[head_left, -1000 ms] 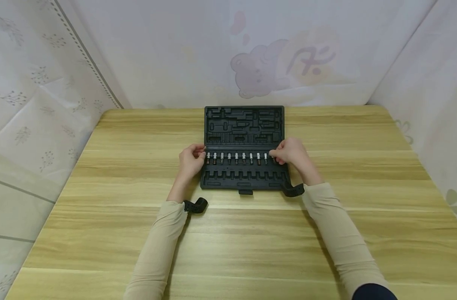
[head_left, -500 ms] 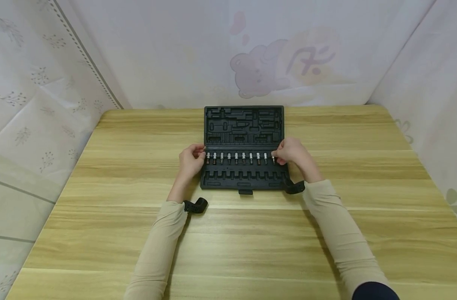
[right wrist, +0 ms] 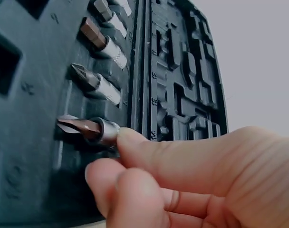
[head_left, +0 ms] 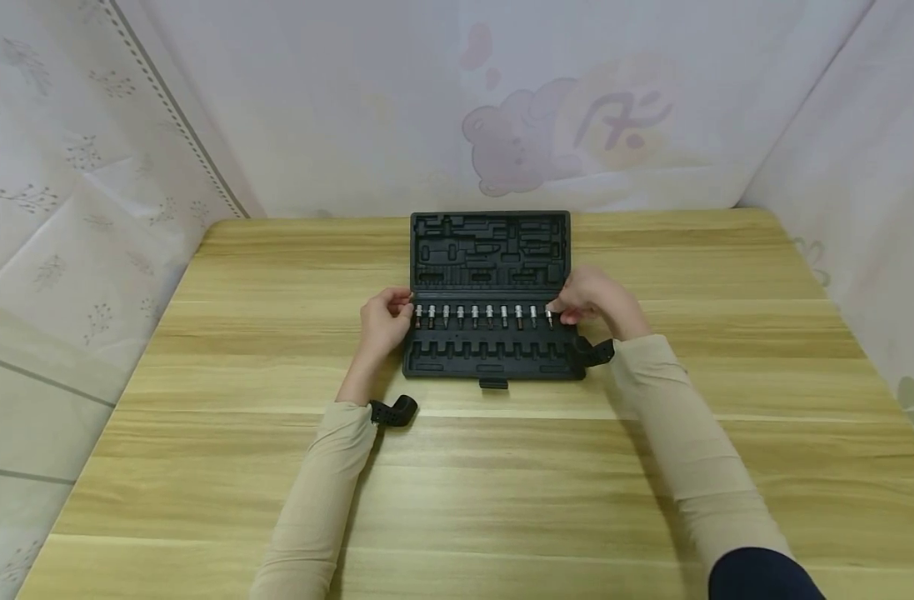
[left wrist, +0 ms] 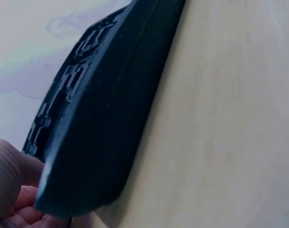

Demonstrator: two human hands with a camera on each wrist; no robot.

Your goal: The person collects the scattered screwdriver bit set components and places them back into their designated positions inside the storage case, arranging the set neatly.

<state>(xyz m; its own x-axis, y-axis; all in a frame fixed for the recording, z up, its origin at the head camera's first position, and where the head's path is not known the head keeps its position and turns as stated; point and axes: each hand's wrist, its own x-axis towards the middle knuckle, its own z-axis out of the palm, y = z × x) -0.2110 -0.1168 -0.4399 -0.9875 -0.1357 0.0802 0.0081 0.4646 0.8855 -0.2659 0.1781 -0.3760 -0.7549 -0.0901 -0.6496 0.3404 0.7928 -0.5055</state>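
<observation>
A black tool case (head_left: 494, 368) lies unfolded on the table, with a row of several silver bit sockets across its near half. My left hand (head_left: 384, 321) grips the case's left edge near the hinge; in the left wrist view that hand's thumb and fingers (left wrist: 25, 209) are at the case corner. At the right end of the row, my right hand (head_left: 595, 298) pinches the last bit socket (right wrist: 109, 132) by its silver end. The Phillips tip of this socket lies along its slot, and the thumb (right wrist: 130, 142) touches its end. Part of the index finger's contact is hidden.
The case lid (head_left: 490, 250) with moulded recesses stands open at the back. A latch (head_left: 493, 383) sticks out at the front. Black camera mounts (head_left: 394, 411) are worn on both wrists. A patterned cloth (head_left: 352, 108) hangs behind the wooden table (head_left: 501, 492).
My right hand has shifted slightly to the right and its wrist has turned, uncovering more of the last bit socket, which now lies in the row. My left hand has kept its place.
</observation>
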